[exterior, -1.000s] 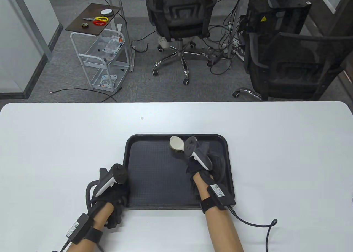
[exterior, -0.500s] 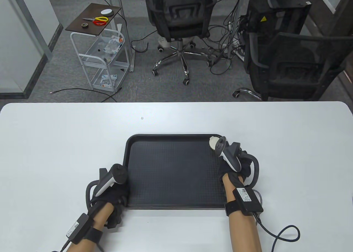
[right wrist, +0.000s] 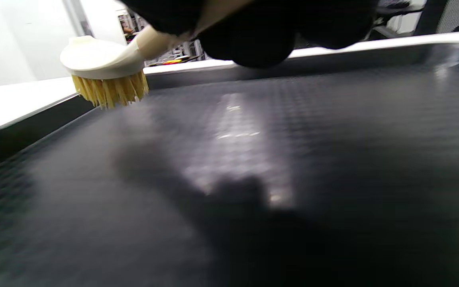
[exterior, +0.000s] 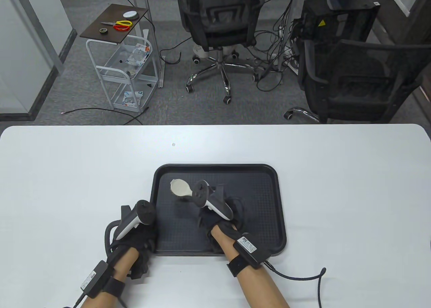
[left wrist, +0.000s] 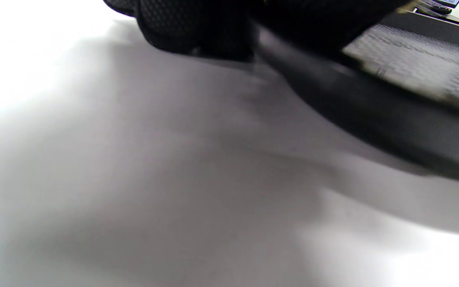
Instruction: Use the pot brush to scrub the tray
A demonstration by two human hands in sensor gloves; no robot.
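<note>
Right hand (exterior: 219,213) grips the pot brush (exterior: 180,187) over the tray (exterior: 269,220); left hand (exterior: 134,234) holds its corner.

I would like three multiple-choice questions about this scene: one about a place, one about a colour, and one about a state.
1. Where is the head of the pot brush?
A. Over the far left part of the tray
B. On the white table, right of the tray
C. On the cart

2. What colour are the brush bristles?
A. Blue
B. Yellow
C. Black

3. What is the left hand doing?
A. Holding the scissors
B. Lifted high above the table
C. Resting at the tray's near left corner

Answers:
1. A: the table view shows the cream head above the tray's far left area.
2. B: the right wrist view shows yellow bristles under the cream head.
3. C: the table view shows it at that corner while the right hand holds the brush.
</note>
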